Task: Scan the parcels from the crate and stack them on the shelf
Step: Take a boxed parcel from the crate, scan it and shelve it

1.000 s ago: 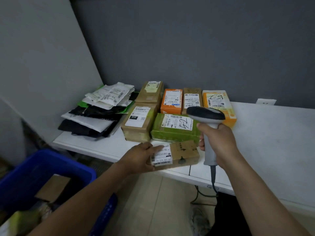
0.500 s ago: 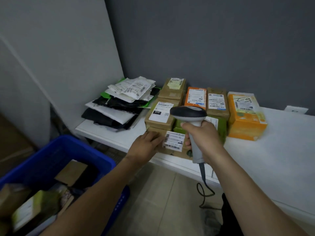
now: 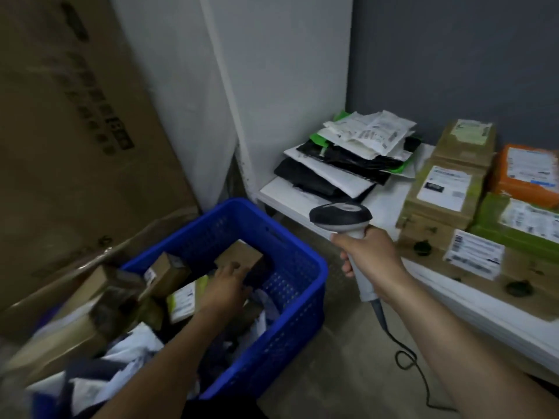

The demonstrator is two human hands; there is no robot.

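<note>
Grey wall and a white corner panel close the space beyond both your hands, and a white shelf (image 3: 276, 192) runs along to the right of your right hand (image 3: 372, 261). That hand is wrapped fully round the handle of the scanner (image 3: 340, 214), head level and aimed left toward the crate (image 3: 290, 316), probably so a label can be read the moment it comes up. Its cable (image 3: 405, 358) trails below your wrist to the floor.

Your left hand (image 3: 225, 287) is down inside the crate, fingers laid over the near edge of a brown box (image 3: 242, 255). Blur hides whether they have closed on it, so I cannot tell. Other parcels (image 3: 181, 297) lie jumbled beneath and left of that hand.

Right of the scanner, boxes (image 3: 444, 192) sit labels-up in tight rows, and mailers (image 3: 348, 158) are piled beyond it in the corner. The crate's right rim stands between your hands, so the box must lift clear of it. Leaning cardboard (image 3: 75, 116) shuts off the left; bare shelf shows just beyond the scanner head.
</note>
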